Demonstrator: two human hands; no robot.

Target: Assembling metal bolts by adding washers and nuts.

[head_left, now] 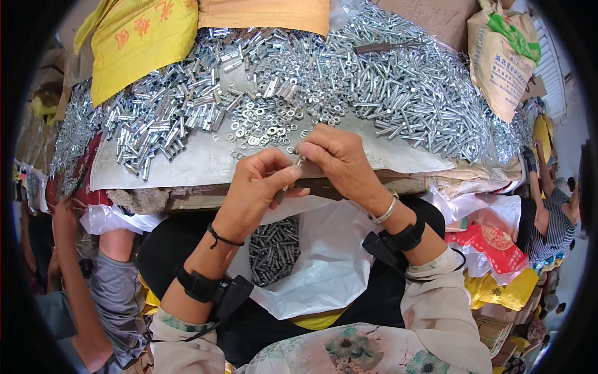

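Note:
My left hand (265,184) is closed in a pinch on a small metal bolt (299,161), held over the table's near edge. My right hand (341,163) pinches at the bolt's upper end; whether a nut or washer sits between those fingertips is too small to tell. Just beyond my fingers lies a heap of loose washers and nuts (265,123). Shiny metal sleeves (165,128) are piled to the left of it, and long silvery bolts (411,93) to the right. In my lap, an open white plastic bag (333,249) contains many dark metal bolts (274,250).
Yellow sacks (140,50) and a printed woven sack (501,62) stand at the table's back and right. A white sheet (398,146) covers the near tabletop. Another person's arm (71,274) is at the left; a person in a striped top (557,215) sits at the right.

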